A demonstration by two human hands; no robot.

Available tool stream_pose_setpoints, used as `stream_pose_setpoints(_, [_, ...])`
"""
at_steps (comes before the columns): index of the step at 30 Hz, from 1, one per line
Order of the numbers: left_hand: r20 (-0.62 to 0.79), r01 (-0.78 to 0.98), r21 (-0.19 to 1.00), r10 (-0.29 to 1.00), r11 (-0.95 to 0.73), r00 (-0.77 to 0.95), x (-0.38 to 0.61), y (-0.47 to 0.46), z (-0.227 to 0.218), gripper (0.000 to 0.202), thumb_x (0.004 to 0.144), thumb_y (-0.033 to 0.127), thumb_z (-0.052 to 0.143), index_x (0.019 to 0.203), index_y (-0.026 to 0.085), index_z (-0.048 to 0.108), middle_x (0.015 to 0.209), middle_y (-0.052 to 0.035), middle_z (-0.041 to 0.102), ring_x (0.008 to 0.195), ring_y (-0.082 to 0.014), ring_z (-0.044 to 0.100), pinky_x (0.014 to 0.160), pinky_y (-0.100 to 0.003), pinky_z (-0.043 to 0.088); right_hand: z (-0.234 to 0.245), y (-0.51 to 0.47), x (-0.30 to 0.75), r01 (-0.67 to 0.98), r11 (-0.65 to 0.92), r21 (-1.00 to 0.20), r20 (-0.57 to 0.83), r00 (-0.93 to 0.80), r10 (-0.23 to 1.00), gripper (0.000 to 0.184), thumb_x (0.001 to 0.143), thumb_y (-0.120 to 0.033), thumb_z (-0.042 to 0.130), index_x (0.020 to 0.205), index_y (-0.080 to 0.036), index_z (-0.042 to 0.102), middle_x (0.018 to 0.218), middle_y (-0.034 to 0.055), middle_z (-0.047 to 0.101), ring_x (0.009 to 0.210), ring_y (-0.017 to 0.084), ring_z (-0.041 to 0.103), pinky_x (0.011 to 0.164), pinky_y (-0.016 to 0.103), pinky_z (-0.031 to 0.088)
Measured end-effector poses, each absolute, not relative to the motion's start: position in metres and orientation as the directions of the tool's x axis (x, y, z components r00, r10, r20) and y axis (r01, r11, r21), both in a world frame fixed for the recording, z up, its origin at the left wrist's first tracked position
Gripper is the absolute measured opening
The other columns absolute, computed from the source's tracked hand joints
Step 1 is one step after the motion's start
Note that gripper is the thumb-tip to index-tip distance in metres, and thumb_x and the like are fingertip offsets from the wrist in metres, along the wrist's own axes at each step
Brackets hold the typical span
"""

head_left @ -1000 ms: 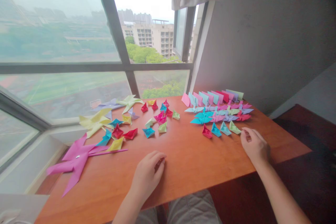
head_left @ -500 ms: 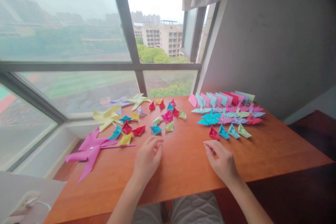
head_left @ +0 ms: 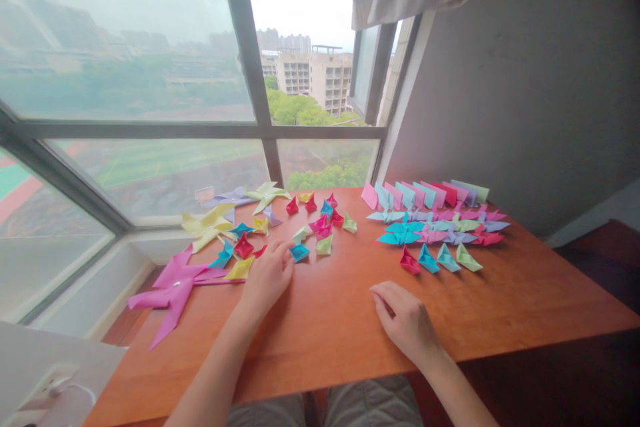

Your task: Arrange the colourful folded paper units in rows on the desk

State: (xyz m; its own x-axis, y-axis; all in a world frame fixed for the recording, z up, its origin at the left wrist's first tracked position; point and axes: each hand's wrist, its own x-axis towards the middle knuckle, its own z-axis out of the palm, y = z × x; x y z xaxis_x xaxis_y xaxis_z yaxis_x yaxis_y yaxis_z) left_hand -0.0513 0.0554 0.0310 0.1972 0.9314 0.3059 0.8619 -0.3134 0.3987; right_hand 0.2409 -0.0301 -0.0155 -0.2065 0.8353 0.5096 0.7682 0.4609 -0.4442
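Note:
My left hand [head_left: 269, 277] reaches over the tabletop, fingers bent and a little apart from the thumb. Its fingertips are at the left edge of a blue paper boat [head_left: 299, 253]; whether they touch it I cannot tell. Behind that hand a red paper boat [head_left: 259, 251] is mostly hidden. My right hand [head_left: 403, 320] rests low over the wood, fingers curled against the thumb with nothing visible in them. Beyond it stands a short row of paper boats: dark red [head_left: 409, 261], blue [head_left: 428, 259], light blue [head_left: 447, 258] and pale green [head_left: 468, 258].
On the wooden table [head_left: 330, 327], a magenta pinwheel [head_left: 175, 287] and a yellow pinwheel [head_left: 206, 227] lie left. Several loose boats, including a pale green boat [head_left: 325, 245], fill the middle. Rows of folded cranes [head_left: 403, 230] and upright folded papers [head_left: 427, 195] stand back right, below the window.
My left hand has moved left and forward to the blue boat, now covering most of the red one. My right hand has drawn back and left, away from the boat row.

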Motion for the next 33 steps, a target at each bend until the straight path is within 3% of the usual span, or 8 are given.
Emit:
stream_pose_setpoints(10, [0.329, 0.853, 0.363, 0.908, -0.374, 0.259, -0.054, 0.052, 0.035, 0.018, 0.087, 0.016, 0.05, 0.088, 0.021, 0.068, 0.08, -0.0033, 0.067, 0.071, -0.0185, 0.063, 0.064, -0.026, 0.044, -0.015, -0.03, 0.241, 0.765, 0.443, -0.468, 0.502, -0.182, 0.845, 0.022, 0.093, -0.015, 0.045, 0.098, -0.022, 0.065, 0.089, 0.0056, 0.07, 0.079, 0.019, 0.067, 0.075, 0.03, 0.054])
stream_pose_setpoints(20, [0.368, 0.696, 0.595, 0.906, -0.402, 0.209, -0.033, 0.003, 0.024, 0.016, 0.088, 0.017, 0.051, 0.09, 0.021, 0.065, 0.085, -0.002, 0.069, 0.066, -0.0144, 0.061, 0.062, -0.024, 0.047, -0.016, -0.031, 0.241, 0.753, 0.471, -0.459, 0.516, -0.206, 0.831, 0.022, 0.094, -0.016, 0.045, 0.1, -0.022, 0.065, 0.09, 0.0055, 0.07, 0.08, 0.018, 0.067, 0.076, 0.029, 0.054])
stream_pose_setpoints(24, [0.318, 0.645, 0.627, 0.899, -0.437, 0.301, -0.015, -0.02, 0.016, 0.02, 0.086, 0.011, 0.051, 0.092, 0.023, 0.066, 0.09, -0.0027, 0.071, 0.078, -0.0166, 0.065, 0.068, -0.024, 0.05, -0.015, -0.032, 0.242, 0.724, 0.506, -0.469, 0.503, -0.251, 0.827, 0.019, 0.095, -0.018, 0.047, 0.099, -0.022, 0.065, 0.088, 0.0048, 0.07, 0.078, 0.017, 0.067, 0.072, 0.028, 0.053])
stream_pose_setpoints(28, [0.269, 0.63, 0.643, 0.898, -0.436, 0.347, -0.007, -0.029, 0.012, 0.022, 0.088, 0.011, 0.049, 0.094, 0.023, 0.066, 0.089, -0.0033, 0.07, 0.079, -0.0169, 0.066, 0.068, -0.023, 0.051, -0.012, -0.034, 0.24, 0.696, 0.528, -0.487, 0.488, -0.284, 0.825, 0.018, 0.095, -0.019, 0.048, 0.099, -0.023, 0.065, 0.087, 0.0041, 0.069, 0.078, 0.017, 0.066, 0.072, 0.028, 0.053])
stream_pose_setpoints(33, [0.25, 0.636, 0.626, 0.889, -0.451, 0.383, -0.008, -0.031, 0.007, 0.025, 0.086, 0.008, 0.049, 0.096, 0.023, 0.066, 0.092, -0.0037, 0.07, 0.082, -0.0178, 0.066, 0.071, -0.025, 0.052, -0.002, -0.04, 0.228, 0.616, 0.511, -0.6, 0.44, -0.279, 0.854, 0.017, 0.093, -0.02, 0.051, 0.106, -0.022, 0.063, 0.091, 0.004, 0.068, 0.071, 0.014, 0.063, 0.068, 0.026, 0.053])
